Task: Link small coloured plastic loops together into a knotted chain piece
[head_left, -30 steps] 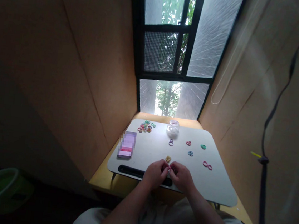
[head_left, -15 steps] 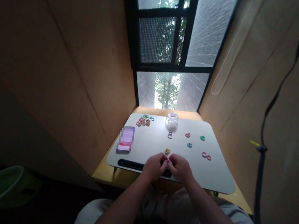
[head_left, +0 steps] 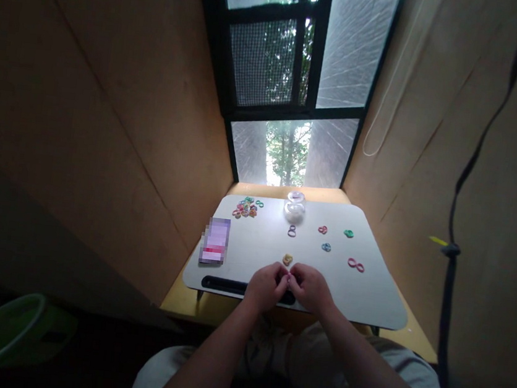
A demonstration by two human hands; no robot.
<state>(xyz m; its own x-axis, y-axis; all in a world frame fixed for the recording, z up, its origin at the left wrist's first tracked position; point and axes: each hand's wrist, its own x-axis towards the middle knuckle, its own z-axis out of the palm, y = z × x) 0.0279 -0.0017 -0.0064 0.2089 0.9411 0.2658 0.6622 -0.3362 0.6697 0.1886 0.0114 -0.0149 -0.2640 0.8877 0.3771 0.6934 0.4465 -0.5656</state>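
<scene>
My left hand [head_left: 269, 284] and my right hand [head_left: 311, 287] meet at the front edge of the white table [head_left: 253, 243], fingertips pinched together. Between them shows a small pink item [head_left: 289, 278], mostly hidden by the fingers. Just beyond my fingertips lies a yellow band bundle [head_left: 287, 259]. Farther back is a purple looped band [head_left: 292, 231]. To the right lie a red bundle [head_left: 323, 230], a blue one [head_left: 326, 247], a green one [head_left: 349, 233] and a pink figure-eight band [head_left: 355, 265].
A pile of colourful bands [head_left: 245, 209] lies at the back left, behind a blurred phone [head_left: 215, 241]. A clear container [head_left: 295, 208] stands at the back. A black slot [head_left: 224, 285] runs along the front edge. A dark strap [head_left: 446, 302] hangs at the right.
The whole view has shifted slightly. Both hands remain together at the table's front edge, with the pink item still between the fingertips.
</scene>
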